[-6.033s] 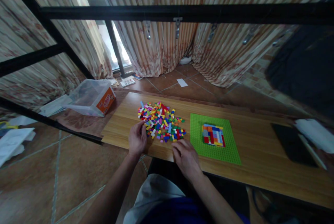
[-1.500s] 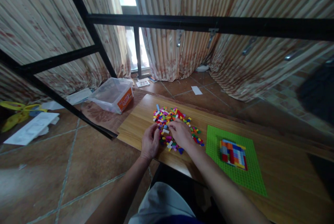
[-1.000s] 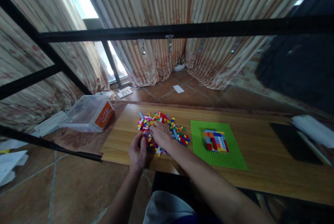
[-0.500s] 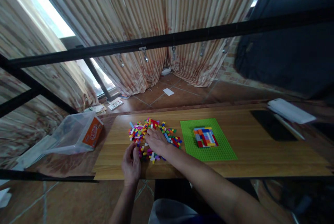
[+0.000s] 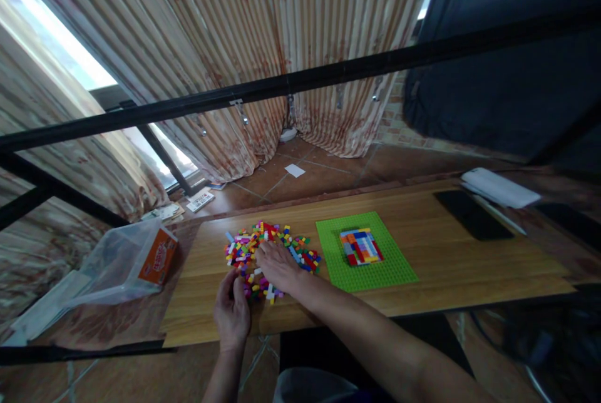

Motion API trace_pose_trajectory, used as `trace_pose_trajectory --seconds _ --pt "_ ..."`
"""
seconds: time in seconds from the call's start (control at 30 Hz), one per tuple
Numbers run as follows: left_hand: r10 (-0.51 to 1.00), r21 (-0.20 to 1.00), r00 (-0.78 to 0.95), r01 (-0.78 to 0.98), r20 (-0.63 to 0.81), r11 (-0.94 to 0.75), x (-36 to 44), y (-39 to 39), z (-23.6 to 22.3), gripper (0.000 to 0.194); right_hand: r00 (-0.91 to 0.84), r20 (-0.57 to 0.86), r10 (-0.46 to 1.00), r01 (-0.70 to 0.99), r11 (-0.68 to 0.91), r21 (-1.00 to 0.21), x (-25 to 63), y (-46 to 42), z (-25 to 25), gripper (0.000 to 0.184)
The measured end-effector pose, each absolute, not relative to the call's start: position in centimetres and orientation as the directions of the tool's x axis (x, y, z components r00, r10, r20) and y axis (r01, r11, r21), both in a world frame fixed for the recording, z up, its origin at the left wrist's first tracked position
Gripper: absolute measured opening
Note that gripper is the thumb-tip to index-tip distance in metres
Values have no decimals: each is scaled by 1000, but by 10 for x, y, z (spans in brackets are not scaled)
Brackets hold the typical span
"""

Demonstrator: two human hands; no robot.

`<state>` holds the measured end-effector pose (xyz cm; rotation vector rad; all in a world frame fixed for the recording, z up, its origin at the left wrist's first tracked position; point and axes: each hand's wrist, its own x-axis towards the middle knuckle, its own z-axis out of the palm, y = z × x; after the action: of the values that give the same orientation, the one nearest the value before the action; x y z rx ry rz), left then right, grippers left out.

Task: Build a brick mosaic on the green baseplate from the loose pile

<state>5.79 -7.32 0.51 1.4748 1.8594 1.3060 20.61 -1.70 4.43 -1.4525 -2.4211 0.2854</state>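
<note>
- OK, loose bricks (image 5: 241,248) now: piled on the L half of the bench (image 5: 197,284), mixed colours, mostly small, a few longer ones e.g. a light-blue bar (image 5: 294,254) on the R side.
- R hand (image 5: 276,265) is in among them, palm down, fingers bent into the pile; can't tell if it's gripping one, fingertips hidden.
- L hand (image 5: 232,312) rests at the near-L edge of the pile, fingers curled, thumb set a bit apart; poss. a brick in there, can't tell.
- Handling: look like hard plastic, so prob. very light, stiff, tough, a bit slick; small enough to skid off if nudged. Best hold = thumb + fingertip on opp. side walls, studs left free.
- R of the pile, apart from it: green baseplate (image 5: 401,275), flat on the bench, w/ a multicolour brick block (image 5: 361,246) roughly mid-plate.
- Block prob. rigid but could split at the joints; hold it low, on opp. sides. Plate looks thin, may flex; take it by its edges.
- Containers: one clear tub (image 5: 113,259), L of the bench, down on the floor side, orange label (image 5: 158,257) on the end facing the bench. Walls see-thru but hazy; can't make out any contents.
- Far R end of bench: flat black item (image 5: 472,215), white bundle (image 5: 500,187) just beside it.
</note>
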Motion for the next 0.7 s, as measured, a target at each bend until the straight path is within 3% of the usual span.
trace_pose_trajectory --seconds 0.1,0.2,0.3,0.4,0.5,0.7 --pt "914 865 -355 502 196 10 59 -73 7 42 -371 170 913 804 407 -433 213 -25 53 18" --pt "912 859 -384 506 147 75 61 -74 11 46 -212 204 956 715 294 -634 227 -40 63 13" --pt "908 848 -401 518 124 113 62 -75 14 48 -33 223 974 528 206 -824 249 -58 68 10" --pt "906 834 -404 538 128 123 63 -74 15 48 105 123 987 201 100 -974 280 -73 65 11" --pt "910 829 -400 540 106 141 62 -74 15 48 280 9 960 -97 37 -995 321 -85 57 17" --pt "906 795 -403 588 127 150 64 -74 16 47 583 -104 806 -188 9 -982 414 -95 33 40"
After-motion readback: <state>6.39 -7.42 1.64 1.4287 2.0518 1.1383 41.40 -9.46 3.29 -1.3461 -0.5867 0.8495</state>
